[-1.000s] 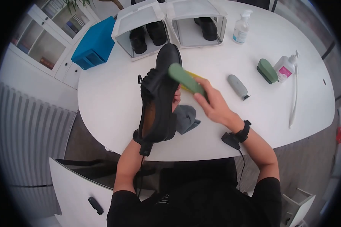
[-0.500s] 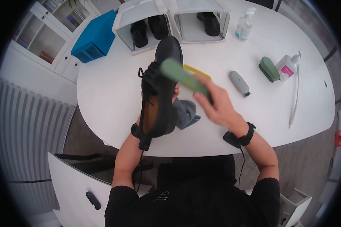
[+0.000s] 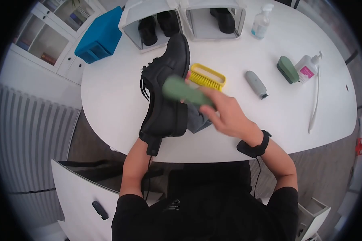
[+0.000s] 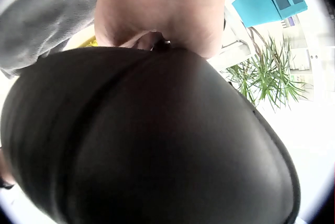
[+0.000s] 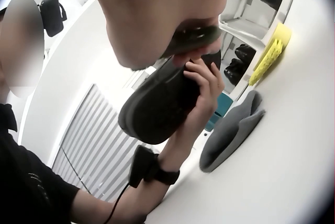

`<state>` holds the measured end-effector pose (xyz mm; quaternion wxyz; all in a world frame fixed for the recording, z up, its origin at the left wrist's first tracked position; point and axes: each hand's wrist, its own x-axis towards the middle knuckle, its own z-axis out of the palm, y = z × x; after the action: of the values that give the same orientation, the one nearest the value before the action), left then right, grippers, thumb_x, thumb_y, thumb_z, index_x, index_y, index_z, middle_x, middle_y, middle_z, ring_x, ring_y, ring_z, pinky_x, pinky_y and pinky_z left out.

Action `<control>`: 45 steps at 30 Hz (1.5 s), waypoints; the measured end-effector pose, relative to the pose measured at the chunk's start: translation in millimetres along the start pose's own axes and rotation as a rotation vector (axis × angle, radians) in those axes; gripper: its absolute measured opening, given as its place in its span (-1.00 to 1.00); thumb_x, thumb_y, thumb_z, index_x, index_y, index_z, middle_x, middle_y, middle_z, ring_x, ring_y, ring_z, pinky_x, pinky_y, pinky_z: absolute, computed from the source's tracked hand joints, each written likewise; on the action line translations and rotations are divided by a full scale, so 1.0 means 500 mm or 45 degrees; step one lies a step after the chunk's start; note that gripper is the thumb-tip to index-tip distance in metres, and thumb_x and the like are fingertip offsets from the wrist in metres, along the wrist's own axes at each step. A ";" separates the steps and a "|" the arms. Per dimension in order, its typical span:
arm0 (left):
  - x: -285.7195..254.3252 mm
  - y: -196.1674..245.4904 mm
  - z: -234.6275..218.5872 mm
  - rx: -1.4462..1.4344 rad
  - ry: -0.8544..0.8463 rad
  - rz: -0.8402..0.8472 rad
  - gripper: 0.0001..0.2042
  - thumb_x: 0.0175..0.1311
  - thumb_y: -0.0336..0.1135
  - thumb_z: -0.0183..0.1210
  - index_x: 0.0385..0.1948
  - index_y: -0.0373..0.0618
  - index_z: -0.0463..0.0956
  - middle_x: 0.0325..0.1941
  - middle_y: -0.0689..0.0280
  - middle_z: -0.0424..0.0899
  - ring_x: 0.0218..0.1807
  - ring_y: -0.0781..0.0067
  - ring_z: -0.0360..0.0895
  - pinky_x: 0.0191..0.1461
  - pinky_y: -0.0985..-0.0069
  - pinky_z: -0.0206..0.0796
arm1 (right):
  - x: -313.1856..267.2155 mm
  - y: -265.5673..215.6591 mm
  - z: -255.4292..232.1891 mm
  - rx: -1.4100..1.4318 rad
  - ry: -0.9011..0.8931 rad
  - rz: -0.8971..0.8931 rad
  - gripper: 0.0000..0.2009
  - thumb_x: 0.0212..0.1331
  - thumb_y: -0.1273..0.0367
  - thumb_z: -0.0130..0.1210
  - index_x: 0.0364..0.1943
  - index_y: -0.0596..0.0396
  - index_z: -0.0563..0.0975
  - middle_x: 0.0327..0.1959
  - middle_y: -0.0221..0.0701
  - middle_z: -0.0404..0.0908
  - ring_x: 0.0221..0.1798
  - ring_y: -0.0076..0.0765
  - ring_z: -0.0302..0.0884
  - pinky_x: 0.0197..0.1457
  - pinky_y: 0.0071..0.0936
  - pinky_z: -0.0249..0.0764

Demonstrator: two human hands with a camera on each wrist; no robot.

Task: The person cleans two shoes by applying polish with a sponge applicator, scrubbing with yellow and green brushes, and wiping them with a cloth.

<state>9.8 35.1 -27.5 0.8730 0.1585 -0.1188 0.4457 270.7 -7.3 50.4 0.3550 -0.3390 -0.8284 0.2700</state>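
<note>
In the head view a black lace-up shoe (image 3: 165, 118) is held up above the table, toe pointing away, its side turned upward. My left hand (image 5: 204, 88) grips it from below, fingers curled around its sole side in the right wrist view; from above, the shoe mostly hides this hand. The right hand (image 3: 231, 116) holds a green brush (image 3: 185, 91), blurred, across the side of the shoe. Its bristles are hidden beneath the handle. A grey cloth (image 3: 198, 122) lies partly under the shoe and right hand, and a yellow brush (image 3: 208, 75) lies just beyond.
Two clear-fronted shoe boxes (image 3: 213, 38) with black shoes stand at the back, beside a blue box (image 3: 98, 38). To the right are a grey tube (image 3: 256, 84), another green brush (image 3: 287, 69), a pump bottle (image 3: 307, 70) and a clear bottle (image 3: 260, 25).
The left hand has rolled the shoe so its side faces up and its opening turns left. The right hand has drawn the green brush nearer, uncovering the yellow brush.
</note>
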 end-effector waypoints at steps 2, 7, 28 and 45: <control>-0.003 -0.003 0.025 -0.343 0.313 -0.033 -0.54 0.55 -0.17 0.16 0.38 -0.16 0.43 0.34 0.11 0.54 0.26 0.20 0.49 0.27 0.28 0.43 | -0.001 0.002 0.006 -0.067 -0.012 -0.328 -0.58 0.47 0.23 0.17 0.32 0.07 0.47 -0.31 -0.15 0.67 -0.37 0.08 0.66 -0.28 -0.15 0.55; -0.004 -0.034 0.047 -0.179 0.394 0.356 -0.51 0.54 -0.15 0.16 0.42 -0.10 0.42 0.39 0.12 0.52 0.24 0.15 0.49 0.26 0.32 0.44 | 0.002 0.003 -0.008 -0.046 0.070 0.067 -0.58 0.42 0.24 0.22 0.30 -0.01 0.51 -0.25 -0.22 0.69 -0.30 0.00 0.69 -0.24 -0.19 0.58; -0.004 -0.029 0.003 -0.014 0.364 0.198 -0.54 0.55 -0.14 0.19 0.31 -0.27 0.44 0.26 0.08 0.56 0.02 0.28 0.54 0.14 0.41 0.42 | 0.021 -0.012 0.004 -0.170 0.103 -0.129 -0.59 0.29 0.21 0.37 0.18 -0.05 0.60 -0.44 -0.35 0.70 -0.57 -0.18 0.63 -0.43 -0.31 0.51; -0.006 0.006 -0.013 0.116 0.603 0.372 -0.45 0.60 -0.11 0.14 0.46 -0.26 0.34 0.38 0.05 0.53 0.02 0.27 0.62 0.03 0.44 0.56 | -0.010 -0.081 0.018 -0.122 0.014 -0.415 -0.72 0.23 0.19 0.47 -0.13 0.00 0.67 -0.59 -0.41 0.63 -0.64 -0.25 0.58 -0.52 -0.42 0.42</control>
<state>6.2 37.1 -33.9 0.7948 0.0703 0.0870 0.5965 251.3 -38.1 70.5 0.3820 -0.2181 -0.8824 0.1670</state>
